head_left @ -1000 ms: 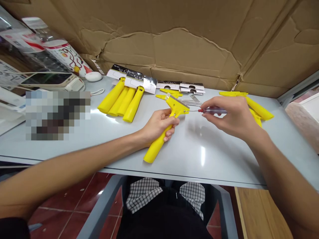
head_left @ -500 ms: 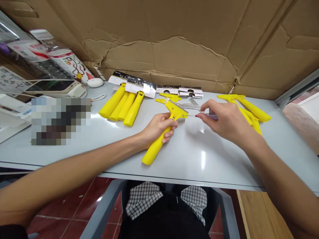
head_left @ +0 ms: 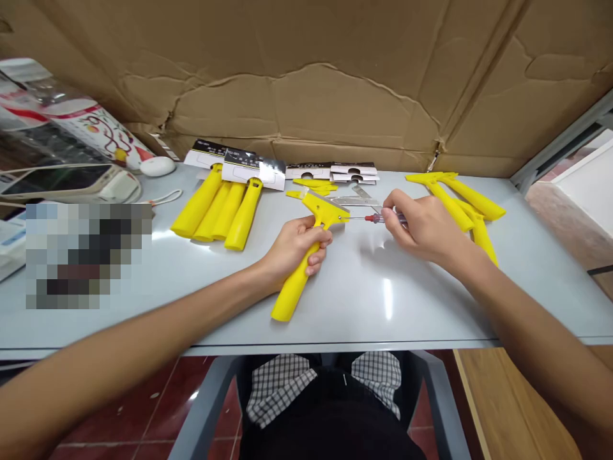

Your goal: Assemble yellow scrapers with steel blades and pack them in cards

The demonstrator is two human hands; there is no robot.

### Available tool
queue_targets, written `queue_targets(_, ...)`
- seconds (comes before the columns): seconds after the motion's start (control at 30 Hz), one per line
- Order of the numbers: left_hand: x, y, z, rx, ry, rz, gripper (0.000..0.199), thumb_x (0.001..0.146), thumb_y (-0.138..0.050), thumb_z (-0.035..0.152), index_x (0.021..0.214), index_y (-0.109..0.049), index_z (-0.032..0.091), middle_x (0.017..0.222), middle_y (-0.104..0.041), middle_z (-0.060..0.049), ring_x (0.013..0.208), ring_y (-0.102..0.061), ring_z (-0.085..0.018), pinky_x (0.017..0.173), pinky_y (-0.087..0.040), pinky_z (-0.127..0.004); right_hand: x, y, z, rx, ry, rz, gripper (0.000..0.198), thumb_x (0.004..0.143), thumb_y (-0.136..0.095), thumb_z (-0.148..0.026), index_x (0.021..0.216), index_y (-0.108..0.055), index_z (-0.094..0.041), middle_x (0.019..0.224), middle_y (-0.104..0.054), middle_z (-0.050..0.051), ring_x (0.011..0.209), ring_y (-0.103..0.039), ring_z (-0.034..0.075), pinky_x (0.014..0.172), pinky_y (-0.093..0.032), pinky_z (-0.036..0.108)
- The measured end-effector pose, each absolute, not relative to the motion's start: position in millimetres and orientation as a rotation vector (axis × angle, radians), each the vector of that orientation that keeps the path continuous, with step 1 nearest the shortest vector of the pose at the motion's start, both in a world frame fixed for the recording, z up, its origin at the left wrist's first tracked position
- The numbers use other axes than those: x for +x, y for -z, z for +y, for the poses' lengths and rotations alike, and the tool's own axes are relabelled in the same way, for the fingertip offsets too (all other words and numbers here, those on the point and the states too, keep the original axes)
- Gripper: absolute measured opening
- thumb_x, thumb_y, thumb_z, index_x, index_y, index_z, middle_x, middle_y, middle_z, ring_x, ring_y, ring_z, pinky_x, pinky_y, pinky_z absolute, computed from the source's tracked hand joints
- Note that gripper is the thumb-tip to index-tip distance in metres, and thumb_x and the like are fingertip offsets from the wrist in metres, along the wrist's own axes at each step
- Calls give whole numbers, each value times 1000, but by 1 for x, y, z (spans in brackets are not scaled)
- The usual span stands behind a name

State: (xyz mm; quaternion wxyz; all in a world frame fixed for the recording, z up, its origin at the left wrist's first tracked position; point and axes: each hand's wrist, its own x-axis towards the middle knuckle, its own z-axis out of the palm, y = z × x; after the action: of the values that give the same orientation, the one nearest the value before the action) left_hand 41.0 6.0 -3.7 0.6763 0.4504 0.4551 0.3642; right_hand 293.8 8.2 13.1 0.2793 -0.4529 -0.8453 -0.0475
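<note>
My left hand [head_left: 301,246] is closed round the neck of a yellow scraper [head_left: 293,294], whose handle slants down toward the table's front edge. Its wide head points away from me and carries a metal strip along the top. With thumb and fingers, my right hand [head_left: 424,227] pinches the clear handle of a screwdriver [head_left: 375,218] that has a red collar. The thin shaft lies level, its tip at the screw on the right end of the scraper's head. Just behind are flat metal blades [head_left: 361,200] and small yellow plastic pieces [head_left: 316,186].
Carded yellow scrapers [head_left: 205,201] lie at left back, beside folded cards [head_left: 354,171]. Several uncarded yellow scrapers [head_left: 479,198] rest to the right. Bottles [head_left: 90,121], a white device [head_left: 71,182] and a blurred patch occupy the left. Cardboard [head_left: 306,38] walls the back.
My right fingers have slid back along the screwdriver, so its red collar and more of the handle show. The view has shifted slightly; the left hand keeps its grip on the scraper.
</note>
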Motion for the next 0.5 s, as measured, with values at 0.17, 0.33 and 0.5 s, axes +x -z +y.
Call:
queue_targets(0.17, 41, 3, 5, 1048, -797, 1037, 22, 78, -71, 21, 77, -49, 21, 51, -48, 9, 32, -39, -5, 31, -33, -18, 294, 2, 6, -970, 72, -2122, 16, 103, -59, -30, 90, -65, -22, 72, -70, 0, 57, -55, 13, 57, -42, 28)
queue_targets(0.33, 39, 5, 3, 1079, -722, 1004, 26, 80, -73, 30, 79, -48, 23, 44, -46, 9, 30, -37, -8, 31, -32, -19, 294, -10, -3, -887, 22, -2137, 7, 100, -64, -22, 97, -70, -25, 85, -71, 2, 71, -64, 16, 62, -47, 31)
queue_targets(0.5, 37, 5, 1, 1100, -653, 1012, 34, 82, -72, 39, 70, -44, 23, 42, -45, 7, 29, -37, -8, 32, -32, -20, 295, -14, -13, -837, 175, -2273, 19, 97, -61, -17, 115, -63, -25, 91, -73, 1, 70, -66, 16, 57, -44, 31)
